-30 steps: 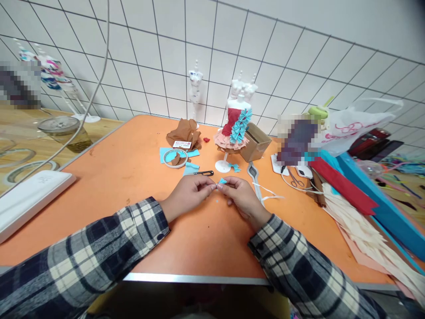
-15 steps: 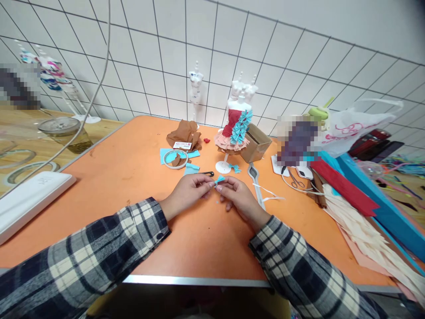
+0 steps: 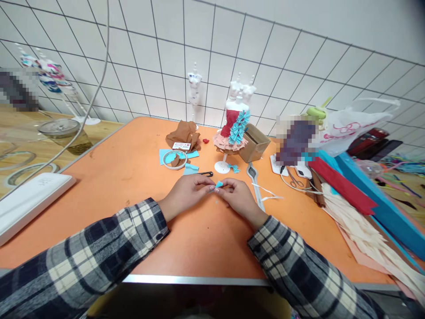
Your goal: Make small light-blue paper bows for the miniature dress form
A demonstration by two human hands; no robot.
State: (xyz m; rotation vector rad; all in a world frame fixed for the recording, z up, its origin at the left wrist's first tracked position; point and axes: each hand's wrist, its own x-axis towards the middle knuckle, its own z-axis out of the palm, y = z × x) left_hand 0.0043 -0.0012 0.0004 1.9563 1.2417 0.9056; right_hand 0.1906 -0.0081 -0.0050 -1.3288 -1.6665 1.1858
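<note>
While the orange bench (image 3: pixel 195 248) takes up most of the view, blue paper (image 3: pixel 398 221) runs along its right edge, with cream strips (image 3: pixel 361 235) spread just inside and a red strip (image 3: pixel 345 186) lying over the blue. White box-shaped device (image 3: pixel 40 201) at the left edge, toward the near corner. Dress mannequin (image 3: pixel 232 126) upright, near the middle of the far edge: red top, blue ruffle, pink skirt. Left hand (image 3: pixel 189 195) and right hand (image 3: pixel 241 199) meet around mid-bench, well in from the near edge; both narrow, thumbs and fingertips pinched on a small blue piece between them. Cardboard box (image 3: pixel 255 144) just beside the mannequin, toward the far right corner. Brown paper (image 3: pixel 182 133) crumpled, left of the mannequin, near the far edge. Tape roll (image 3: pixel 175 168) flat, nearer than the brown paper, over blue scraps. Scissors (image 3: pixel 295 182) toward the right edge. Blue bow (image 3: pixel 234 169) by the mannequin's base. Blue piece (image 3: pixel 219 184) in the fingers, partly covered, exact shape unclear. Red scrap (image 3: pixel 206 141) between brown paper and mannequin.
</note>
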